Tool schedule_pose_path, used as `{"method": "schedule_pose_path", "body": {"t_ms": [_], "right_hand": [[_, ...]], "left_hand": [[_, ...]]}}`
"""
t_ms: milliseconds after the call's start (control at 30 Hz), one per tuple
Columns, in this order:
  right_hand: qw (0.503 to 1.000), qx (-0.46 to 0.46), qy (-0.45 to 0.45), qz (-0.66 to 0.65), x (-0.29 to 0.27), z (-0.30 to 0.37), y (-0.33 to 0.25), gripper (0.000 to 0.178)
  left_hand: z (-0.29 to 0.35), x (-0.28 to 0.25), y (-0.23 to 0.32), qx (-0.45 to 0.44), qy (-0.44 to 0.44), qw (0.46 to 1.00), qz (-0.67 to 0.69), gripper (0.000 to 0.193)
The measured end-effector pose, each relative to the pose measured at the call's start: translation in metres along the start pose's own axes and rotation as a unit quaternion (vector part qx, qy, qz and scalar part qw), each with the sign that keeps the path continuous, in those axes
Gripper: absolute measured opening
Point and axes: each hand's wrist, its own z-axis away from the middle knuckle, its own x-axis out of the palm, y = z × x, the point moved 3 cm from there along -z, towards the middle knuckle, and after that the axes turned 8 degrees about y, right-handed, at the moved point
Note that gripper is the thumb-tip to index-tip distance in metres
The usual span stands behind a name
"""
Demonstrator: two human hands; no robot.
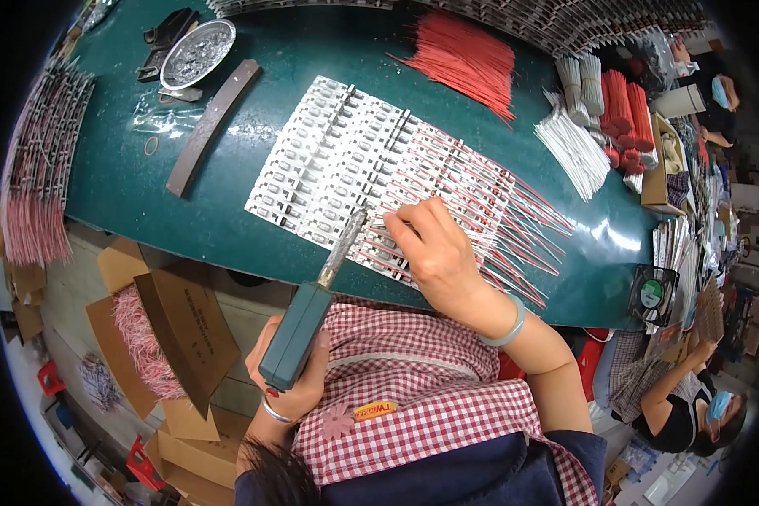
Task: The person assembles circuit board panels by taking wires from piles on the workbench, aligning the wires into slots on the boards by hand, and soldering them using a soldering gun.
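My left hand (302,400) is wrapped round the green body of a soldering iron (295,336). Its metal barrel slants up, and the tip is at the near part of a white sheet of small components (291,152). Just right of the tip, thumb and forefinger of my right hand (437,257) are pinched together on a thin wire, mostly hidden by the fingers. Rows of red and white wires (527,240) run from the right half of the sheet and fan out over the table. Rows on the left half carry no wires.
Red wires (464,63) and white wires (572,152) lie beyond the sheet on the green table (329,51). At left are a metal bowl (198,55) and a brown curved bar (213,126). An open carton (185,329) stands below; a masked co-worker (683,413) sits right.
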Motion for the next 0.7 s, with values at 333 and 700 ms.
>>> {"method": "schedule_pose_path", "body": {"t_ms": [333,700], "right_hand": [[1.000,0.005,0.013,0.010,-0.0028,0.0016,-0.0050,0.034],[1.000,0.003,0.018,-0.009,0.0003,0.0047,-0.0101,0.032]], "left_hand": [[0.0009,-0.0040,0.0041,0.010,0.002,1.000,-0.005,0.024],[0.0025,-0.0029,0.0037,-0.001,-0.007,1.000,-0.002,0.023]]}}
